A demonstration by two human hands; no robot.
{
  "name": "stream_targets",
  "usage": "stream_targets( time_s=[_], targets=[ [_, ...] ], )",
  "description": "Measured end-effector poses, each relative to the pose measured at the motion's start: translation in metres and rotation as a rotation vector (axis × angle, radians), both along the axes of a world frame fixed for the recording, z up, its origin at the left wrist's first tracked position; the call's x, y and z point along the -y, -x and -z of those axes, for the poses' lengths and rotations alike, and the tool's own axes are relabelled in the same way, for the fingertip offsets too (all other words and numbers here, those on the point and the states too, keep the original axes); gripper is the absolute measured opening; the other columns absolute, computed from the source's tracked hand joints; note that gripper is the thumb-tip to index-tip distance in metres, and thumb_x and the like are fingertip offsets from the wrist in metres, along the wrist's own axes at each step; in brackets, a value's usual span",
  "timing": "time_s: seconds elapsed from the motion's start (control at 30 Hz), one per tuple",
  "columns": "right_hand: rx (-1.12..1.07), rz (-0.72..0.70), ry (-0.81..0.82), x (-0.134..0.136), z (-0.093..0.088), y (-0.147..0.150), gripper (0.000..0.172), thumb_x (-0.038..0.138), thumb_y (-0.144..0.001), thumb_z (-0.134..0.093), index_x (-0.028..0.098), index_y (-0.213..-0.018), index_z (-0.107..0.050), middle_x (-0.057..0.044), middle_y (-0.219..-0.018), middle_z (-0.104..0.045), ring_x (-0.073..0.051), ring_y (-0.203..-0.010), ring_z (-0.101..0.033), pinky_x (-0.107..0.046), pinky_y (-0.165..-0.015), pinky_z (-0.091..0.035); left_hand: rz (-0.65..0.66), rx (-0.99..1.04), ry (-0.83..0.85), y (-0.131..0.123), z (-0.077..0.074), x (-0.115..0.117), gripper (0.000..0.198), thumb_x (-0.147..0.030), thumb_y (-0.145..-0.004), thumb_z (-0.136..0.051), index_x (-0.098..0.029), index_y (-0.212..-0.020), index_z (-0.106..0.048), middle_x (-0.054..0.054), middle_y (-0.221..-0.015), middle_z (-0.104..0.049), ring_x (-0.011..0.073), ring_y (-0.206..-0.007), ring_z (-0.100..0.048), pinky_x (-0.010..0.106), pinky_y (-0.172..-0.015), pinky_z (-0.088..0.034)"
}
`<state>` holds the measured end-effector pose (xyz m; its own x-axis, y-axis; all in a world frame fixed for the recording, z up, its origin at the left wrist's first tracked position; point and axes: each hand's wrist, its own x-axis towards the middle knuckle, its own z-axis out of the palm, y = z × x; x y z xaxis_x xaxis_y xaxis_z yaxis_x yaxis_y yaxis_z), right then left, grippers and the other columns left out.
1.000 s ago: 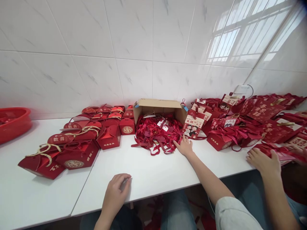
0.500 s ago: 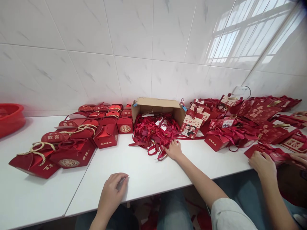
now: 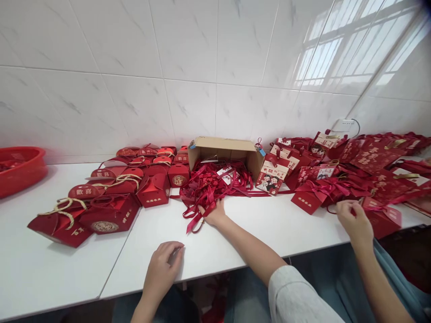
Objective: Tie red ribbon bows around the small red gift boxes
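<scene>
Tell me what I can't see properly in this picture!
All in the head view:
- Some fingers of the right hand: ribbons cover them.
- Under the left hand: the hand itself hides it.
- The bottom of the box: hidden behind ribbons.
- The rest of the basin: cut off by the left edge.
- Writing on the white tag: too small.

Across the white worktop (image 3: 232, 249), carries from left to right a red basket (image 3: 18, 172) near the far edge, rows of red boxes (image 3: 154, 193), a cardboard box (image 3: 224, 143) open toward the near edge, tangled red ribbons (image 3: 204, 193) spilling out, and crowded red gift bags (image 3: 368, 154).
</scene>
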<state>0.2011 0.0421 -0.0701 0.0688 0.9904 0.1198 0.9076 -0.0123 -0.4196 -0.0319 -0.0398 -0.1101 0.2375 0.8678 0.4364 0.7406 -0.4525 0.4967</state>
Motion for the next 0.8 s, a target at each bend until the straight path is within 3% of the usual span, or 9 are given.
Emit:
stream_targets(
  time_s=[0.1,0.33,0.47,0.6,0.8],
  targets=[
    [-0.043,-0.030,-0.024,0.000,-0.007,0.011,0.030,0.032,-0.093,-0.042,0.015,-0.114,-0.056,-0.005,-0.114,-0.057,-0.025,-0.102,-0.057,-0.041,-0.082,-0.050,0.005,0.008,0.016,-0.001,-0.002,0.001,0.018,-0.034,-0.084,-0.050,-0.021,-0.083,-0.063,0.005,-0.086,-0.067,0.0203,-0.085,-0.061,0.031,-0.075,-0.050],
    [-0.059,-0.245,0.000,-0.026,0.003,0.088,0.031,0.032,-0.088,-0.054,0.016,-0.115,-0.054,-0.008,-0.116,-0.056,-0.020,-0.097,-0.058,-0.040,-0.081,-0.051,0.001,0.012,0.041,-0.002,-0.005,0.004,0.018,-0.031,-0.084,-0.049,-0.021,-0.082,-0.063,0.005,-0.086,-0.067,0.0207,-0.086,-0.062,0.032,-0.076,-0.050],
    [-0.047,-0.329,0.019,-0.039,0.016,0.109,0.033,0.037,-0.091,-0.047,0.020,-0.118,-0.054,-0.008,-0.122,-0.056,-0.024,-0.109,-0.053,-0.045,-0.093,-0.043,-0.007,0.003,0.062,-0.002,-0.006,0.005,0.018,-0.031,-0.085,-0.048,-0.021,-0.082,-0.062,0.005,-0.087,-0.067,0.0211,-0.087,-0.061,0.033,-0.076,-0.049],
    [-0.046,-0.353,0.040,-0.041,0.026,0.098,0.039,0.044,-0.092,-0.037,0.026,-0.120,-0.057,-0.001,-0.123,-0.060,-0.024,-0.122,-0.045,-0.042,-0.106,-0.028,-0.009,0.010,0.075,-0.002,-0.006,0.006,0.017,-0.031,-0.085,-0.048,-0.020,-0.083,-0.062,0.005,-0.087,-0.067,0.0206,-0.087,-0.060,0.034,-0.077,-0.049],
    [-0.047,-0.307,0.025,-0.031,0.035,0.036,0.034,0.043,-0.086,-0.047,0.024,-0.110,-0.064,-0.005,-0.109,-0.067,-0.027,-0.106,-0.057,-0.036,-0.091,-0.041,-0.004,0.028,0.095,-0.002,-0.004,0.007,0.018,-0.032,-0.087,-0.047,-0.020,-0.085,-0.061,0.006,-0.088,-0.065,0.0206,-0.088,-0.060,0.035,-0.079,-0.048]
  ],
)
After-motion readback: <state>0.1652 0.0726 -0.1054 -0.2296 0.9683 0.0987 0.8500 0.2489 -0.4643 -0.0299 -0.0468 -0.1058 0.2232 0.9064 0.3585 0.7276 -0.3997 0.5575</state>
